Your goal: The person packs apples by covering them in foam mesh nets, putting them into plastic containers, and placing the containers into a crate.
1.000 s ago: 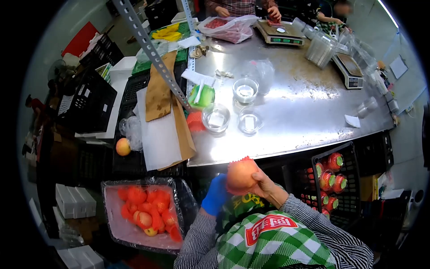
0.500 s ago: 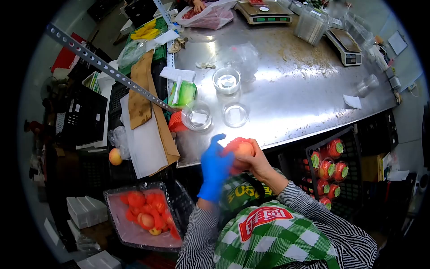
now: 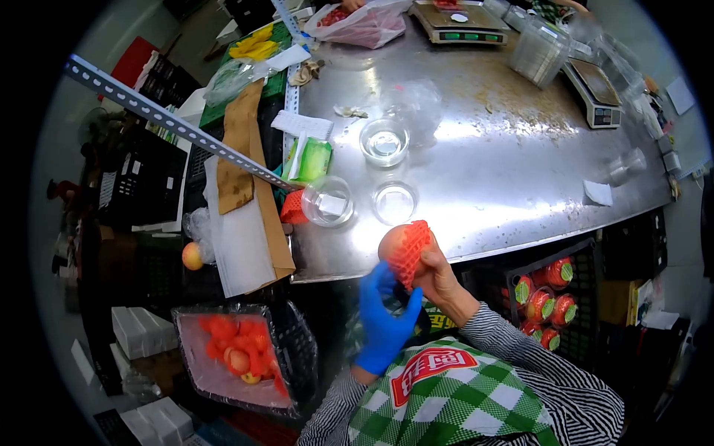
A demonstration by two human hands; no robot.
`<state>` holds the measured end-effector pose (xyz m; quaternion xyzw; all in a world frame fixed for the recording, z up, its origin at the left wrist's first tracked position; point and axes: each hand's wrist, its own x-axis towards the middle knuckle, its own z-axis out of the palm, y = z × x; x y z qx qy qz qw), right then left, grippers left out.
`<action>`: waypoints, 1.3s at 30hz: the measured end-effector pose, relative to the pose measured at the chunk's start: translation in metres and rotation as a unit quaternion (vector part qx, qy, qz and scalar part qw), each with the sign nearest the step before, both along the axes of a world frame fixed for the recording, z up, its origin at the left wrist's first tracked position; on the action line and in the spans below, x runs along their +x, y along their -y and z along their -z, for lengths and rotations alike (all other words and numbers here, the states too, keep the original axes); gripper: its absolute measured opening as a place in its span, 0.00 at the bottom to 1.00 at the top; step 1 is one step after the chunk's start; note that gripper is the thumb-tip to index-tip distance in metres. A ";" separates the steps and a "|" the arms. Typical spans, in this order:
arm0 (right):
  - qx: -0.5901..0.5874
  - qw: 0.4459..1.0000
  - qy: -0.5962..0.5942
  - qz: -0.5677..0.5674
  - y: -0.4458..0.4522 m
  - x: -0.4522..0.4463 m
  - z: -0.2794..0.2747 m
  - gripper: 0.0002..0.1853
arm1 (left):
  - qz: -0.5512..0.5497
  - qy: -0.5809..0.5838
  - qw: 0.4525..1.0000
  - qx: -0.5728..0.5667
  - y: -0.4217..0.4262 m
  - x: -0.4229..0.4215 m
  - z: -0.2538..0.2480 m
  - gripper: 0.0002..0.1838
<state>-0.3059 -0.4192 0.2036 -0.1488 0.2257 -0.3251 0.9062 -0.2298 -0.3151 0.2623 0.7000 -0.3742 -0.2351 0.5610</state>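
An apple (image 3: 392, 242), partly wrapped in a red foam net (image 3: 411, 256), is held up just past the front edge of the steel table. Bare, my right hand (image 3: 440, 282) grips it from the right, with the thumb against the net. My left hand (image 3: 384, 321), in a blue glove, is just below the fruit with thumb and fingers apart, close to the net's lower end; whether it touches is hard to tell. Beyond the apple stand clear plastic tubs (image 3: 384, 143) and a round clear piece (image 3: 395, 203). Another tub (image 3: 327, 202) is beside a red foam net (image 3: 294, 207).
At lower left, a lined crate (image 3: 195, 375) holds several netted apples. A black crate (image 3: 587, 312) at right contains packed fruit with green labels. Scales (image 3: 461, 36) and stacked containers (image 3: 539, 52) occupy the far table (image 3: 491, 171). A perforated metal bar (image 3: 178, 128) crosses the left side.
The apple has turned, and its net now shows clearly on the right side. My left hand has moved down from the fruit and its fingers have spread. The view has shifted slightly.
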 end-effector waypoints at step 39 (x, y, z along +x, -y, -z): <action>-0.230 0.893 -0.282 -0.266 0.024 -0.036 0.007 0.41 | -0.053 -0.545 0.836 0.041 0.022 0.053 0.063 0.30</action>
